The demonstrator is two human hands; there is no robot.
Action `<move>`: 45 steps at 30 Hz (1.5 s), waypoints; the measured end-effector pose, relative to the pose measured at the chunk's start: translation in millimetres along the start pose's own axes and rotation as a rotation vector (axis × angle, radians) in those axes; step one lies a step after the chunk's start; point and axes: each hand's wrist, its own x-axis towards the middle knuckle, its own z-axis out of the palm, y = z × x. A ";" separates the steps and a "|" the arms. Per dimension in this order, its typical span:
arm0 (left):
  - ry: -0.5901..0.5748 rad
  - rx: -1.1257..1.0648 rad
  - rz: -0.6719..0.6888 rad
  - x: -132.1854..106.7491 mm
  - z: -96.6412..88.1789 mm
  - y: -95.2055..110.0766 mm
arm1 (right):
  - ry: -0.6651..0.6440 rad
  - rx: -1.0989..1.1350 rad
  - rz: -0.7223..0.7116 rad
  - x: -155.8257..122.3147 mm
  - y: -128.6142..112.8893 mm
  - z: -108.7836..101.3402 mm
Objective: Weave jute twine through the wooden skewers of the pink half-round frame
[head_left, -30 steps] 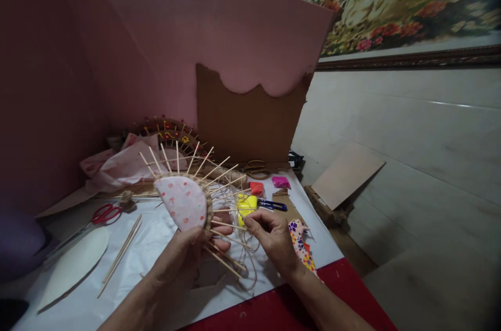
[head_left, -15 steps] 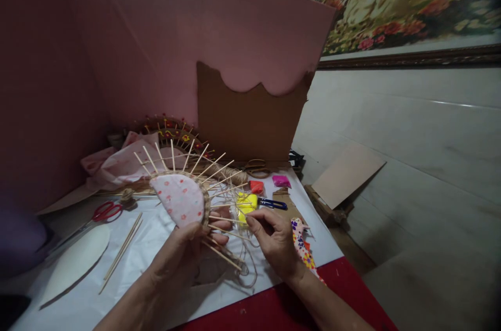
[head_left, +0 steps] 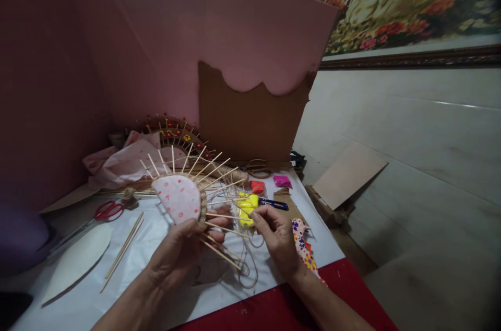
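My left hand (head_left: 182, 245) grips the lower edge of a half-round piece (head_left: 178, 198) covered in pink flowered cloth. Thin wooden sticks (head_left: 219, 168) fan out from its curved rim, where twine (head_left: 203, 204) is woven between them. My right hand (head_left: 276, 234) is closed in a pinch beside the right-hand sticks, with a strand of twine at its fingertips. Loose loops of twine (head_left: 250, 285) hang below the sticks. Just behind the right fingers lies a yellow clay packet (head_left: 247, 207), next to a dark blue utility knife (head_left: 274, 204).
Red-handled scissors (head_left: 109, 210), loose sticks (head_left: 123, 252) and a pale curved board (head_left: 78, 263) lie to the left. Toward the back are a twine spool (head_left: 230, 173), a decorated stick arch (head_left: 176, 135) and a cardboard sheet (head_left: 250, 122). Flowered cloth (head_left: 303, 247) lies right.
The right hand has shifted slightly to the right with the strand. The cloth-covered piece has turned and tilted a little in the left hand.
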 end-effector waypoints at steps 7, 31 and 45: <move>-0.028 -0.025 0.015 0.4 -1.8 -1.3 | -0.050 0.012 -0.003 -1.6 1.9 1.8; -0.032 0.142 0.100 0.6 2.3 -4.6 | -0.110 -0.364 -0.403 -8.0 -1.9 4.3; -0.044 0.162 0.080 4.3 2.0 -17.9 | -0.242 -0.428 -0.545 -8.5 4.2 6.6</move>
